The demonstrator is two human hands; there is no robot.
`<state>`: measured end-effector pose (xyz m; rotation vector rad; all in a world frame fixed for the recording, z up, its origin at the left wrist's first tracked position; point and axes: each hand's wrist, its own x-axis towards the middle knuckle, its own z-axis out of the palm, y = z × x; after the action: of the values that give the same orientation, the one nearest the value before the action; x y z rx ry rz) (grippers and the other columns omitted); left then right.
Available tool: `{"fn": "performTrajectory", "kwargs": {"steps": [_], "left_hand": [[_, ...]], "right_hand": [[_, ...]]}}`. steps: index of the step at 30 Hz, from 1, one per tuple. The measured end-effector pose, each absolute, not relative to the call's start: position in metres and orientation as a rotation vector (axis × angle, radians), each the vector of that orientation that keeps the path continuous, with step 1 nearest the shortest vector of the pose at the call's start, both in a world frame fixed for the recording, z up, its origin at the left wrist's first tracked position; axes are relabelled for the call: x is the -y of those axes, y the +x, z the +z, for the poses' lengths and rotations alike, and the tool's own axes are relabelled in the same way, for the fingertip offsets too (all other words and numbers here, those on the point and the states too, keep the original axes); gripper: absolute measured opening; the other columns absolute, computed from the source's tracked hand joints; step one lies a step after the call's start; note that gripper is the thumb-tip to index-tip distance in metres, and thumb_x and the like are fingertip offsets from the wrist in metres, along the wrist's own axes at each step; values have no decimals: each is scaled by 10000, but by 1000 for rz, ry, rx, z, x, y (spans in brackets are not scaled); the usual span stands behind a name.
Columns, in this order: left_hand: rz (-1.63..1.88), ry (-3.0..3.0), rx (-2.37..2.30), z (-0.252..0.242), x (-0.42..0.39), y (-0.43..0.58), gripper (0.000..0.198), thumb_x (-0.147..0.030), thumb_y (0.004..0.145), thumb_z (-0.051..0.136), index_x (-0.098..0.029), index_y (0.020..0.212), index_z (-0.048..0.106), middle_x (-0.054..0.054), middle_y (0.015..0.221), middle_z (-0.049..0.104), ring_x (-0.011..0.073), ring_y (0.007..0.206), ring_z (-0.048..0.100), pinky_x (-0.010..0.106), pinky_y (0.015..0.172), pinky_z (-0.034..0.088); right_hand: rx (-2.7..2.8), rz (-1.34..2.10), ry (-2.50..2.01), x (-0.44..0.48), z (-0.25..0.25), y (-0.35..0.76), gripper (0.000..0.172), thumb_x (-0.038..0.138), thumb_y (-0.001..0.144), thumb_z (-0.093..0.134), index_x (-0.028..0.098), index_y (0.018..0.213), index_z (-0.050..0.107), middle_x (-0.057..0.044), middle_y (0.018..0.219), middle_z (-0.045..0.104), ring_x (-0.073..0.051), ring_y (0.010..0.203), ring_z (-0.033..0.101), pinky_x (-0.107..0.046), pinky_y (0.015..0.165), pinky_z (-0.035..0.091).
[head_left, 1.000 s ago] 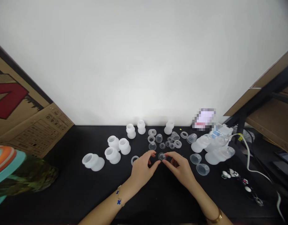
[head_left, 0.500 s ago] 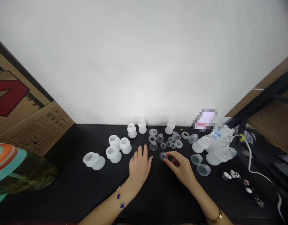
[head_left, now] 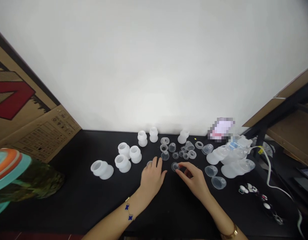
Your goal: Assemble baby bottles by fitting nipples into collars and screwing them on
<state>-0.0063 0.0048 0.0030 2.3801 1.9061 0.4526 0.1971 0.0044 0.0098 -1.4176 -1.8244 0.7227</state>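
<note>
My right hand (head_left: 192,180) pinches a small clear silicone nipple (head_left: 175,166) by its round flange, between thumb and fingertips, low over the black table. To its left, my left hand (head_left: 153,175) lies palm down with its fingers stretched out. Another clear round piece (head_left: 149,163) peeks out from behind its fingers, mostly hidden. Beyond both hands lie loose clear parts: nipples such as this one (head_left: 165,155) and flat rings like this ring (head_left: 192,154). Several small white bottles (head_left: 122,163) stand or tilt left of my left hand.
Clear domed caps (head_left: 219,182) and several capped white bottles (head_left: 234,166) sit at the right. Near them are a white cable (head_left: 269,173), a beaded strap (head_left: 262,196) and a pixelated screen (head_left: 221,128). A large jar (head_left: 31,181) and a cardboard box (head_left: 43,136) stand left.
My left hand has shifted slightly right, and a clear piece now shows behind its fingers. The right hand keeps its pinch on the nipple. The view has tilted a little.
</note>
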Motion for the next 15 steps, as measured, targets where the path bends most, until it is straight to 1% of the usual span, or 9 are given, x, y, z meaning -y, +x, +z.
{"fn": "performTrajectory", "kwargs": {"steps": [4, 6, 10, 13, 15], "left_hand": [[564, 2468, -1494, 3, -3, -6, 408, -265, 928, 617, -224, 1329, 557, 109, 1367, 613, 291, 1112, 662, 396, 877, 568], [614, 2457, -1410, 3, -3, -7, 386, -254, 931, 609, -233, 1313, 559, 91, 1370, 616, 279, 1151, 647, 393, 909, 561], [670, 2399, -1532, 3, -5, -7, 360, -244, 906, 649, -232, 1260, 590, 86, 1338, 635, 286, 1177, 625, 409, 921, 550], [667, 2392, -1680, 1, -7, -7, 402, -253, 861, 714, -195, 1243, 601, 103, 1257, 666, 306, 1175, 608, 440, 953, 520], [634, 2404, -1775, 0, -8, -7, 410, -264, 844, 736, -174, 1224, 612, 111, 1192, 684, 317, 1132, 615, 460, 942, 506]], "right_hand": [[1827, 731, -1410, -4, 11, 197, 215, 403, 922, 636, 245, 1061, 682, -48, 986, 728, -161, 612, 593, -300, 575, 480], [1823, 730, -1407, -4, 12, 198, 215, 403, 925, 632, 246, 1063, 682, -47, 988, 726, -161, 613, 592, -298, 571, 479], [1815, 710, -1402, -4, 13, 198, 214, 395, 925, 633, 244, 1067, 686, -48, 996, 726, -156, 610, 596, -295, 572, 483], [1813, 689, -1396, -3, 13, 198, 209, 390, 923, 638, 243, 1063, 689, -43, 991, 728, -152, 605, 596, -290, 573, 485], [1812, 681, -1387, -3, 14, 199, 212, 388, 924, 637, 240, 1067, 688, -41, 987, 728, -148, 599, 593, -286, 568, 483]]}}
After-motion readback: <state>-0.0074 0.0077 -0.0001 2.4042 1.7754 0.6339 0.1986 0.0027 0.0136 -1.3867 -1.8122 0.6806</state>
